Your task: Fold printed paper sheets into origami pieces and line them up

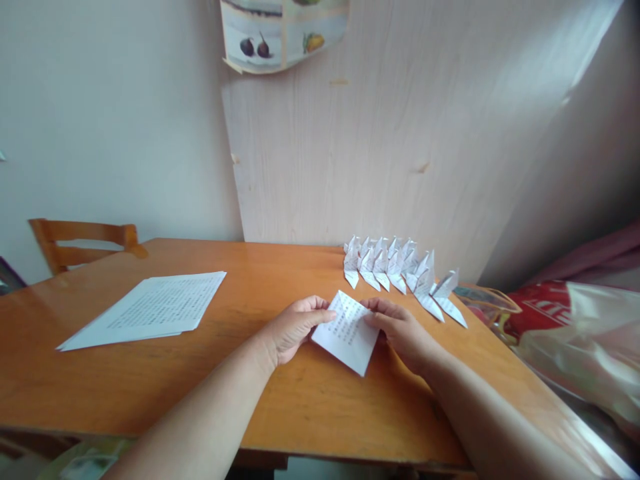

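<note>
A folded piece of printed white paper (349, 333) lies on the orange wooden table (240, 400), shaped like a diamond. My left hand (295, 327) grips its left edge with curled fingers. My right hand (400, 330) presses and pinches its right edge. Behind them stands a row of several folded paper cranes (400, 270) near the table's far right edge.
A stack of printed sheets (150, 310) lies at the left of the table. A wooden chair (83, 243) stands beyond the far left corner. A pale wooden board (400, 133) leans against the wall behind. Plastic bags (575, 340) sit to the right of the table.
</note>
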The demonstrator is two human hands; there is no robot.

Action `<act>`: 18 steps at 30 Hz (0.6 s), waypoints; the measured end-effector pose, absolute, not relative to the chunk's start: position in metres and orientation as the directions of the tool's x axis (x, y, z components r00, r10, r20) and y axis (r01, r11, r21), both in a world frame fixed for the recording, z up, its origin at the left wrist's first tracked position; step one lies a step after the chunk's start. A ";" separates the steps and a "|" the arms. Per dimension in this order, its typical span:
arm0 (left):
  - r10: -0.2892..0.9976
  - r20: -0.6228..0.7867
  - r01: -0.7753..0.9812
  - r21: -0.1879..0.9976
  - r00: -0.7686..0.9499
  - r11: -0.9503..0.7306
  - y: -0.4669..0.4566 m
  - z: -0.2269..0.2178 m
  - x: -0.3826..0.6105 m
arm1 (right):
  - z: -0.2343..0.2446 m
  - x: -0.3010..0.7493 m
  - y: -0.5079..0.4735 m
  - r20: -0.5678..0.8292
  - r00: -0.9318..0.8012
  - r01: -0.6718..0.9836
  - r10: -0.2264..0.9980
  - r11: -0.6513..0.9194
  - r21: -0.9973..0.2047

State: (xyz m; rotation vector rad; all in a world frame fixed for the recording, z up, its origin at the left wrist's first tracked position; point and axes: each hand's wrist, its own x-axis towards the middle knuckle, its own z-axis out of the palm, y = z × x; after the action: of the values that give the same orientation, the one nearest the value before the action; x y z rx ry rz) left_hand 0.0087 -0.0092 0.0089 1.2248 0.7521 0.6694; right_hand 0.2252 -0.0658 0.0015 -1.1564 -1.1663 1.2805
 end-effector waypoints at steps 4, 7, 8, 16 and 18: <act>0.783 -0.153 0.039 0.986 0.603 0.163 -0.012 0.010 0.009 | 0.005 0.224 -0.069 -0.099 -0.099 -0.067 0.990 -0.106 -0.992; 0.775 -0.157 0.076 0.987 0.612 0.140 -0.013 0.009 0.012 | 0.001 0.225 -0.068 -0.092 -0.076 0.015 0.993 -0.091 -0.996; 0.785 -0.155 0.077 0.988 0.600 0.136 -0.013 0.009 0.013 | -0.001 0.226 -0.066 -0.053 -0.029 0.079 0.998 -0.051 -0.996; 0.941 -0.123 0.023 0.992 0.315 0.122 -0.008 0.003 0.017 | -0.002 0.229 -0.070 0.501 -0.087 0.670 0.861 0.423 -0.611; 0.947 -0.133 0.037 0.991 0.292 0.128 -0.008 0.001 0.018 | 0.003 0.220 -0.077 0.503 -0.234 0.675 0.832 0.511 -0.532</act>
State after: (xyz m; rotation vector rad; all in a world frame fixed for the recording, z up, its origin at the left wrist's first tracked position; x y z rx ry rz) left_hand 0.0176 -0.0077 0.0006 1.2513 1.0600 0.8863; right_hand 0.2199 -0.0772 0.0031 -1.2319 -1.9832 0.2585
